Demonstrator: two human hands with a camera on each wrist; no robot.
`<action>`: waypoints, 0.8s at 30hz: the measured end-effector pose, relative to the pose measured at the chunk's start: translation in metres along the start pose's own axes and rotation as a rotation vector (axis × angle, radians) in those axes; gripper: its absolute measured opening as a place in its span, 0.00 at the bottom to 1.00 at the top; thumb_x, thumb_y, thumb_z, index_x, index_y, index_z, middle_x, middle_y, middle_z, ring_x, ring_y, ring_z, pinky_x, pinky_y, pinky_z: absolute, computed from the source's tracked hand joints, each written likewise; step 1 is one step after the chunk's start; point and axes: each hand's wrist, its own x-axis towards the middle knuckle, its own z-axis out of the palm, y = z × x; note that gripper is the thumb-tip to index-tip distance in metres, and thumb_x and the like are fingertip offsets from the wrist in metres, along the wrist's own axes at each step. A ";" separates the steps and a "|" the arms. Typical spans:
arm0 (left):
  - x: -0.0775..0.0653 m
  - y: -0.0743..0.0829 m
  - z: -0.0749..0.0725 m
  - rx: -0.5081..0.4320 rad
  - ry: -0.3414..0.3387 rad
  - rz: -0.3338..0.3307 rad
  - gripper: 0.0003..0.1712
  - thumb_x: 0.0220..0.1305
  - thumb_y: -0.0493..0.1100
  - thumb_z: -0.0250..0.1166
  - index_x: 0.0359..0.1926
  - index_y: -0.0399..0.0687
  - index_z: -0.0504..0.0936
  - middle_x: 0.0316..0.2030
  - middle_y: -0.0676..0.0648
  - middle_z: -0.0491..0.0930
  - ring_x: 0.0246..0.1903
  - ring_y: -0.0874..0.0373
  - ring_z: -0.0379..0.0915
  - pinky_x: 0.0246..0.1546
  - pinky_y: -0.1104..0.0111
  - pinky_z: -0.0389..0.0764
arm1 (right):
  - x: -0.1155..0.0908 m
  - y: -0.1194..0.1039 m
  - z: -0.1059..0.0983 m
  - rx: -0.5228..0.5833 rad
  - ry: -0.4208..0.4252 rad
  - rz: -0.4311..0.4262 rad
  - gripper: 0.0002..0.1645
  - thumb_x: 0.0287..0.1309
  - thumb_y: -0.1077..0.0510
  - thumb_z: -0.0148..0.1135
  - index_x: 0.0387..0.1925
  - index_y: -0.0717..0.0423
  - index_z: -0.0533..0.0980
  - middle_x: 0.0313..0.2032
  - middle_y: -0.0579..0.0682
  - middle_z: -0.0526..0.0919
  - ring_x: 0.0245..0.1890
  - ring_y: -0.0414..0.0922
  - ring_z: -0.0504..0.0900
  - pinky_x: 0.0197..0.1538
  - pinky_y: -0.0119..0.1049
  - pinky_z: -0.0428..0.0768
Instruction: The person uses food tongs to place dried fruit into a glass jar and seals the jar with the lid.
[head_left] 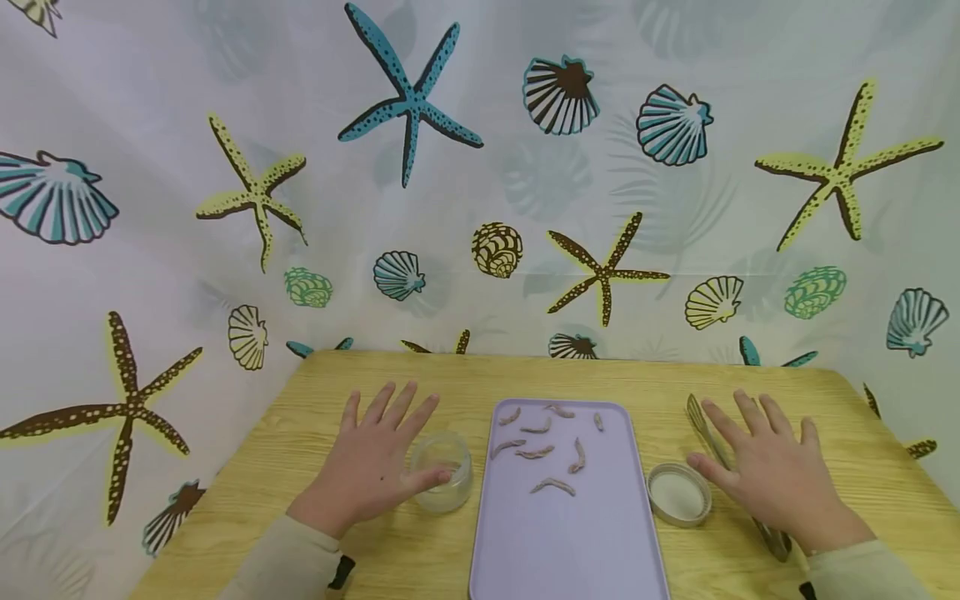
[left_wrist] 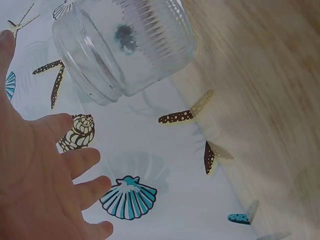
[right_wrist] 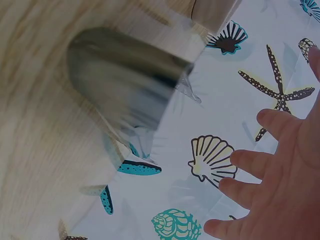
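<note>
My left hand [head_left: 375, 475] has its fingers spread and holds nothing. Its thumb overlaps a clear glass jar [head_left: 444, 450] in the head view; in the left wrist view the jar [left_wrist: 125, 45] stands apart from the fingers, with ridged sides and no lid on. Fingers also spread, my right hand [head_left: 780, 479] is above metal tongs [head_left: 702, 419] and hides their middle. One broad metal end [right_wrist: 125, 75] of the tongs looms large in the right wrist view. By the right thumb lies a round jar lid [head_left: 678, 495].
Between the hands lies a lilac tray [head_left: 570, 542]. Several small, thin, brownish curled pieces [head_left: 535, 453] are scattered over its far half. Beneath everything is a wood-grain table [head_left: 420, 375], with a white sheet [head_left: 465, 200] printed with shells and starfish behind it and at both sides.
</note>
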 end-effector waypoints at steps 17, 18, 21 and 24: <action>-0.008 -0.001 0.007 -0.100 -0.025 -0.026 0.59 0.58 0.82 0.55 0.80 0.55 0.55 0.75 0.41 0.60 0.76 0.38 0.45 0.67 0.32 0.41 | -0.005 0.002 0.004 -0.014 -0.046 0.016 0.53 0.64 0.19 0.41 0.76 0.48 0.62 0.72 0.72 0.58 0.68 0.74 0.57 0.57 0.81 0.53; -0.008 -0.001 0.008 -0.105 -0.029 -0.029 0.59 0.57 0.82 0.55 0.80 0.55 0.55 0.75 0.41 0.60 0.76 0.38 0.45 0.67 0.32 0.41 | -0.006 0.003 0.004 -0.012 -0.050 0.016 0.52 0.64 0.19 0.42 0.76 0.48 0.62 0.72 0.72 0.58 0.67 0.74 0.58 0.56 0.81 0.55; -0.009 -0.003 0.012 -0.119 -0.035 -0.033 0.60 0.56 0.83 0.55 0.80 0.55 0.56 0.74 0.41 0.62 0.75 0.37 0.46 0.67 0.32 0.43 | -0.008 0.006 0.005 0.001 -0.059 0.017 0.51 0.64 0.20 0.44 0.75 0.48 0.64 0.71 0.71 0.60 0.66 0.74 0.60 0.54 0.80 0.57; -0.010 -0.005 0.016 -0.147 -0.044 -0.039 0.61 0.55 0.82 0.58 0.80 0.54 0.55 0.74 0.41 0.62 0.75 0.37 0.47 0.67 0.32 0.44 | -0.010 0.009 0.007 0.010 -0.073 0.026 0.51 0.64 0.20 0.46 0.75 0.49 0.65 0.71 0.70 0.60 0.66 0.74 0.61 0.53 0.81 0.58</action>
